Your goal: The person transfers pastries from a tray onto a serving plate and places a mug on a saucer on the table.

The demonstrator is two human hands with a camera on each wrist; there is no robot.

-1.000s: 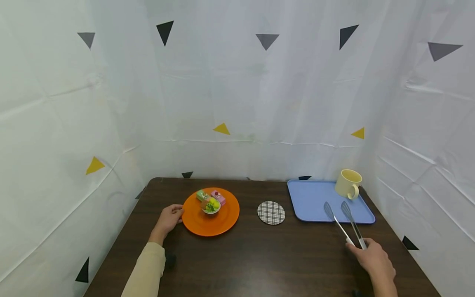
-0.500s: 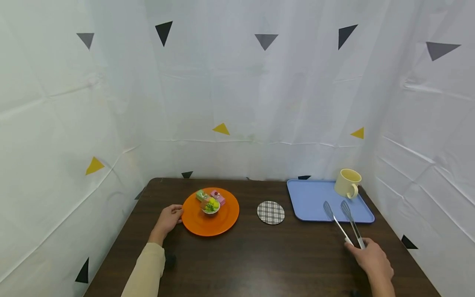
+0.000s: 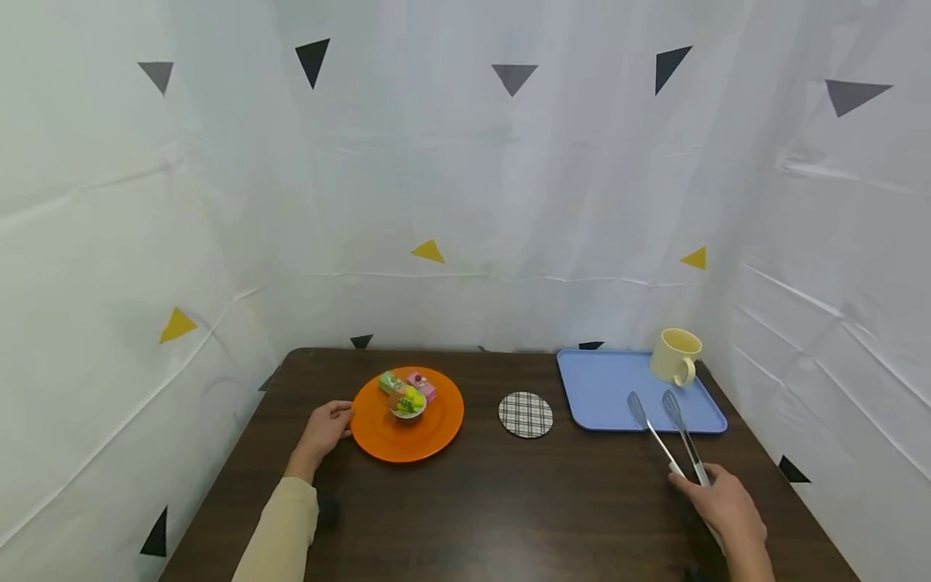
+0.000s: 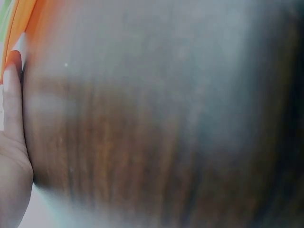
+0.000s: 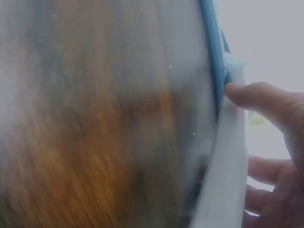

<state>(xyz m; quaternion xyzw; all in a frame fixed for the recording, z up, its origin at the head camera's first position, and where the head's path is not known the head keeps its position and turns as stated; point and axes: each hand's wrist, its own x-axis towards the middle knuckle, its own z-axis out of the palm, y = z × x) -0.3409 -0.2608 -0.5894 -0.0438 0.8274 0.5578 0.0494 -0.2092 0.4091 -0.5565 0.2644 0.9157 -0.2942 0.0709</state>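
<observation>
At the left, several small toy foods lie on an orange plate: a green cake piece, a pink cake piece and a small cup of yellow and green food. My left hand lies beside this plate, with relaxed fingertips right at its left rim. The left wrist view shows the straight thumb against the orange edge. My right hand grips metal tongs by their pale handles; the two heads are spread and overlap the front of the blue tray. In the right wrist view the thumb presses the white handle.
A yellow mug stands on the back right of the tray. Between plate and tray lies a round checked coaster on the dark wooden table. White curtains hang behind and along both sides.
The whole head view has shifted slightly left. Both hands keep nearly the same places, the left at the plate and the right with the tongs.
</observation>
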